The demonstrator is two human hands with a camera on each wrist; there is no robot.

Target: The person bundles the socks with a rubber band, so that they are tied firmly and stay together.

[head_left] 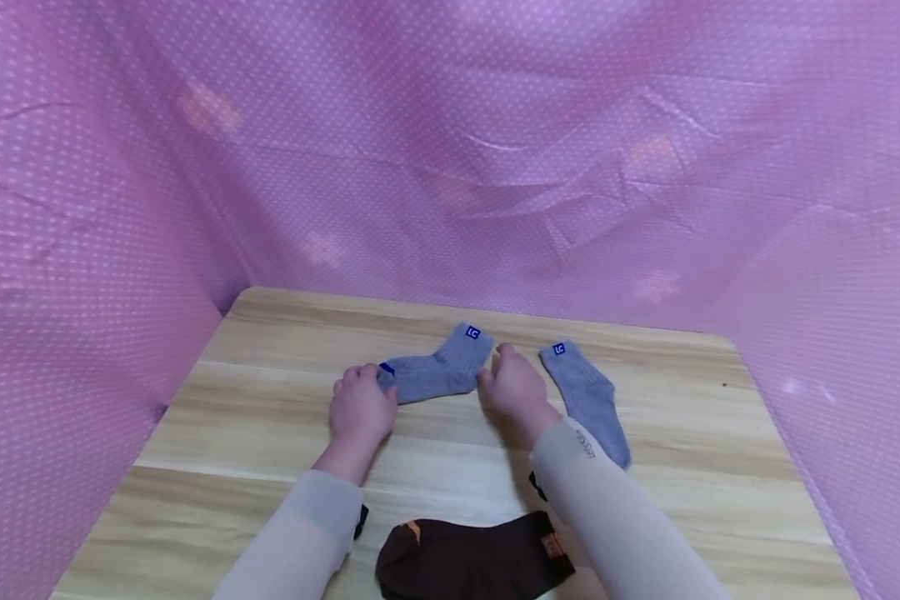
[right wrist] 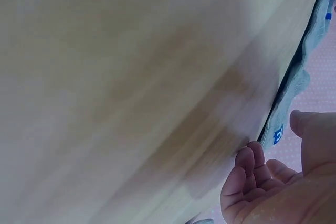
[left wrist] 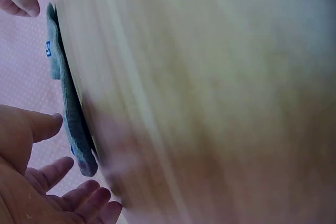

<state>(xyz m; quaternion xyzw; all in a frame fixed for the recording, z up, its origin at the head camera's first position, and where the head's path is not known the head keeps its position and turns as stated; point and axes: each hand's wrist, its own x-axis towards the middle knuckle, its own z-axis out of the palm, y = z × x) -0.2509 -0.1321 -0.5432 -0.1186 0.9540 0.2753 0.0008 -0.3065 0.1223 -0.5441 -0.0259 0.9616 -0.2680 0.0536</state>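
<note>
Three sides of pink, white-dotted fabric (head_left: 457, 125) with wrinkles and faint star shapes enclose a pale wood-grain tabletop (head_left: 240, 425), its boards streaked in light brown and its far corners rounded. Toward the back lies a grey ribbed sock (head_left: 429, 377) with a blue cuff patch, flat on the wood. The left hand (head_left: 360, 408) is at its toe, thumb and fingers apart; the right hand (head_left: 516, 385) is beside its cuff, thumb apart from bent fingers. A matching grey sock (head_left: 591, 398) lies to the right; a dark brown sock (head_left: 472, 560) lies at the near edge of view.
</note>
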